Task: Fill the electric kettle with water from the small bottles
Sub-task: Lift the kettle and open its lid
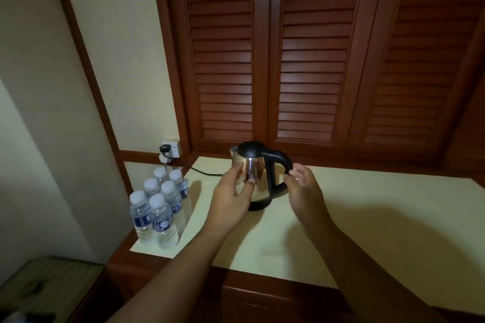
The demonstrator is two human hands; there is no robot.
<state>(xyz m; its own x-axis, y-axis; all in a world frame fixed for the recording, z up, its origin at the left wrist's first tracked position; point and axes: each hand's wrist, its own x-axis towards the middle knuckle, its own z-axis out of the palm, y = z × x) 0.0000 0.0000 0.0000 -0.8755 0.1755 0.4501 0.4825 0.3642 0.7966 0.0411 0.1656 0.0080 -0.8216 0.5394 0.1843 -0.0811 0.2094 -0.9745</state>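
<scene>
Polished stainless-steel electric kettle with black plastic lid and loop handle (256, 176) stands upright on its black base, at about 12 o'clock on the pale cream countertop (367, 217), close to the back edge. Lid down, so nothing poured yet, I'd judge. Left hand (232, 195) cups the steel body from the 9 o'clock side, fingers spread and curved, thumb laid on the metal; looks like a steadying hold, not a lift. Right hand (304, 186) at 3 o'clock, fingertips lightly curled against the outside of the handle; can't tell if it's properly closed round it. Probably set up to hold the body still while the handle side works the lid. Six small clear plastic water bottles with white caps and blue labels (161, 207) are packed in two rows at 9 o'clock, on the counter's left corner, near the kettle but not touching, all capped. Black power cord (207, 173) runs along the counter to a white wall socket (172, 148) at 10 o'clock. Dark louvred wooden doors (315, 60) behind. Steel is smooth and slick, hence the broad cupping grip.
</scene>
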